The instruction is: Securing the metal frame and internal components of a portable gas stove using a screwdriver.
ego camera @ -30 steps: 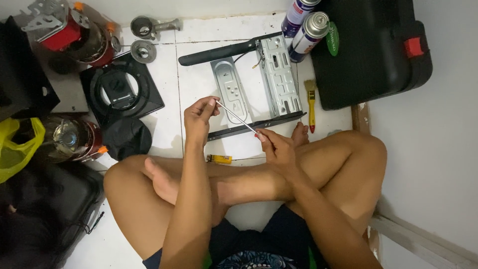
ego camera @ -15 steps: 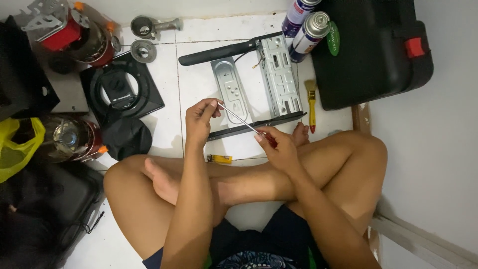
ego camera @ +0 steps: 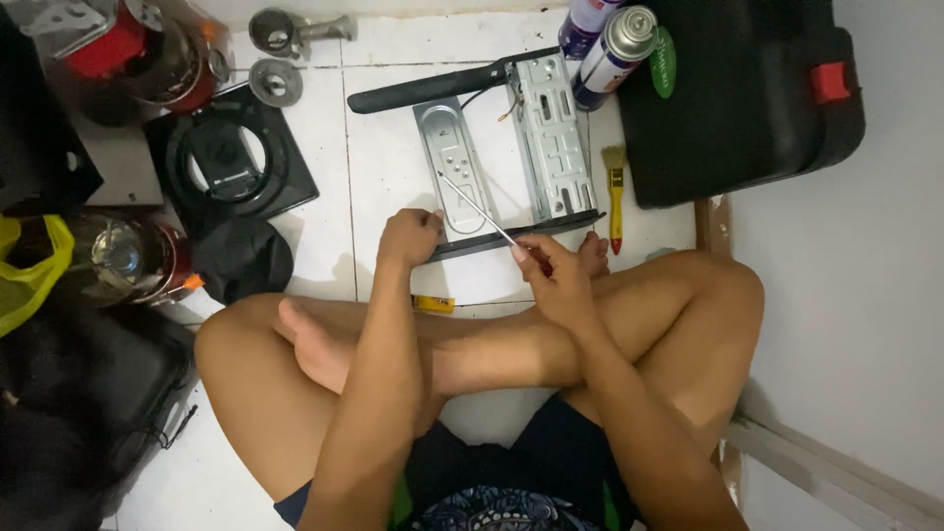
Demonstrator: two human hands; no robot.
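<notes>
Head camera, looking straight down at a person sitting cross-legged on a white tiled floor. In front of the crossed shins lies an open metal chassis (ego camera: 506, 147), a grey sheet-metal frame with two perforated side plates, a black front bar along its far edge and another dark bar at its near edge.

The left hand (ego camera: 411, 236) rests on the near left corner of the chassis, fingers curled down and pressed together against the frame's edge, steadying it. The right hand (ego camera: 551, 270) pinches the handle of a thin screwdriver (ego camera: 477, 209) between thumb and fingertips; the slim shaft slants up and to the left, its tip resting on the left side plate. The handle is mostly hidden in the grip.

To do this well, the left hand should likely keep the frame pinned flat so it cannot skid on the tile, and the shaft would probably bite better stood more upright over its mark, since a shallow angle risks slipping.

Around the work: a yellow-handled paintbrush (ego camera: 615, 197) just right of the chassis, two spray cans (ego camera: 610, 39) beyond it, a black plastic tool case (ego camera: 737, 98) to the right, and a square black burner plate (ego camera: 231, 162) to the left. A small yellow object (ego camera: 433, 304) lies near the left shin.
</notes>
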